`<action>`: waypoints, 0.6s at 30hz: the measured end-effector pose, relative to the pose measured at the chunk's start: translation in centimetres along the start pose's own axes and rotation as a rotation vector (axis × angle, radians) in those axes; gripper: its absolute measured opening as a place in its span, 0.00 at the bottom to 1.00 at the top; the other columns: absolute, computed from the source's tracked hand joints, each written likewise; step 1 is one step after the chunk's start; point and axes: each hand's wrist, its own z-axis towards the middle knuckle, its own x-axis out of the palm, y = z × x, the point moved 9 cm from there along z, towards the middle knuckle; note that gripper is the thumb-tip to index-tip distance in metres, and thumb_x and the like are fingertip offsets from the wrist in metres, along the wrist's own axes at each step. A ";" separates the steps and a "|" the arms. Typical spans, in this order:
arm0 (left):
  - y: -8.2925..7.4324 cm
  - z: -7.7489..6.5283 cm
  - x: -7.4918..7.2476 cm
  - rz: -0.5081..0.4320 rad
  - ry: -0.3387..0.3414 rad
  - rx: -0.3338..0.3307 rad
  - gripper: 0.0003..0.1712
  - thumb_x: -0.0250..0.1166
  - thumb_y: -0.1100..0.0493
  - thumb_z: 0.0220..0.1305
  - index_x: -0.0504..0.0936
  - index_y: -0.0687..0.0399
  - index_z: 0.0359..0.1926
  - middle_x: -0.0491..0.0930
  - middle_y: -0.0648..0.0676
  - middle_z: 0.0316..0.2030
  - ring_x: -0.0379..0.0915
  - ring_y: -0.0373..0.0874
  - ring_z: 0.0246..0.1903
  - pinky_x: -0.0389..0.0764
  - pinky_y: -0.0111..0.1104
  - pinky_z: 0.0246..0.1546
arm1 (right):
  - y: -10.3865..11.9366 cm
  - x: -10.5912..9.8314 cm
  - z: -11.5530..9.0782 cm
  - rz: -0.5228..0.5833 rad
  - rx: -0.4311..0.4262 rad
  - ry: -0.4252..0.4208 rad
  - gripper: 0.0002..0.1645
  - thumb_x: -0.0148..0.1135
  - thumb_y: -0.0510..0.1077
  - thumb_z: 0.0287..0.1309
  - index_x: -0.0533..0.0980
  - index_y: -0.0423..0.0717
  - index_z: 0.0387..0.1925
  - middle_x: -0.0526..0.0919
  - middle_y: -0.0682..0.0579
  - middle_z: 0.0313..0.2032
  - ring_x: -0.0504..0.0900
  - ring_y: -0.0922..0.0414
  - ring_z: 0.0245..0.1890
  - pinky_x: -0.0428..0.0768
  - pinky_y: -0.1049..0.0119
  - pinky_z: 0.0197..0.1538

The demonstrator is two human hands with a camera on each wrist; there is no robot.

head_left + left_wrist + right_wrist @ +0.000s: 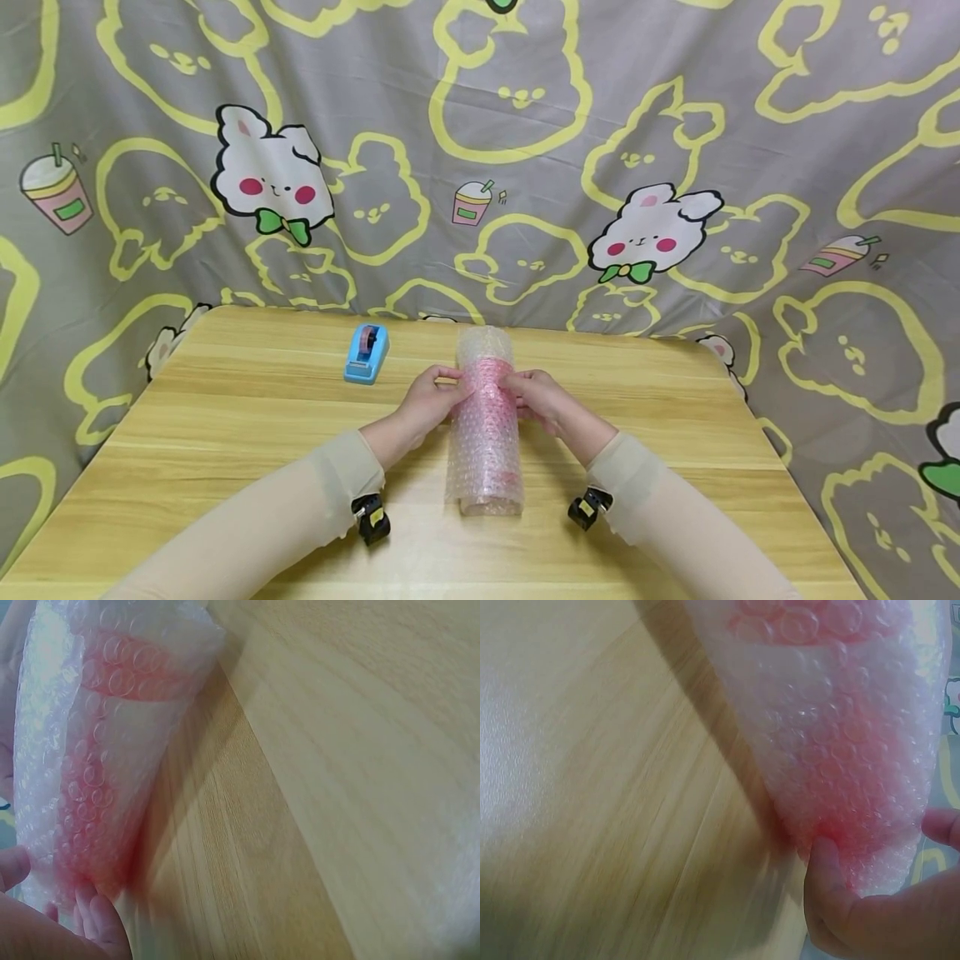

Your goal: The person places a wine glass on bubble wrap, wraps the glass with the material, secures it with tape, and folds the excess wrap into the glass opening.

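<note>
A roll of bubble wrap (486,442) lies lengthwise on the table in the head view, with something pink and red showing through its layers. My left hand (433,397) grips its left side past the middle, thumb on top. On the opposite side, my right hand (546,400) holds the wrap the same way. In the left wrist view, curled fingers sit at the lower end of the bubble wrap (112,742). Thumb and fingers pinch around the bubble wrap (840,742) in the right wrist view. What is wrapped inside is blurred by the bubbles.
A blue tape dispenser (367,354) with a roll of tape stands at the back left of the wooden table (247,433). Behind the table's far edge hangs a grey curtain (405,83) with cartoon prints, which also runs along both sides.
</note>
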 end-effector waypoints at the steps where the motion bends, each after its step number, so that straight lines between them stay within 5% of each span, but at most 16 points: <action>1: 0.1 0.0 0.0 0.004 -0.001 -0.009 0.22 0.66 0.60 0.68 0.72 0.65 0.58 0.78 0.65 0.50 0.79 0.52 0.45 0.82 0.36 0.42 | 0.0 0.0 0.0 -0.001 -0.001 0.001 0.10 0.58 0.41 0.62 0.74 0.37 0.39 0.76 0.54 0.25 0.77 0.62 0.27 0.80 0.71 0.34; 8: 0.3 0.0 0.3 0.039 0.029 -0.038 0.29 0.64 0.56 0.71 0.70 0.71 0.63 0.76 0.66 0.58 0.75 0.56 0.55 0.79 0.44 0.55 | 0.0 -0.1 0.1 -0.003 -0.003 0.000 0.11 0.57 0.41 0.62 0.73 0.36 0.41 0.76 0.54 0.25 0.77 0.62 0.27 0.80 0.71 0.35; 18: 0.7 -0.1 0.5 0.026 0.051 -0.090 0.28 0.64 0.53 0.71 0.70 0.67 0.62 0.74 0.64 0.57 0.75 0.53 0.51 0.78 0.43 0.53 | -0.3 -0.1 0.1 0.002 0.005 -0.002 0.07 0.56 0.40 0.60 0.73 0.39 0.36 0.74 0.55 0.23 0.76 0.63 0.25 0.81 0.71 0.35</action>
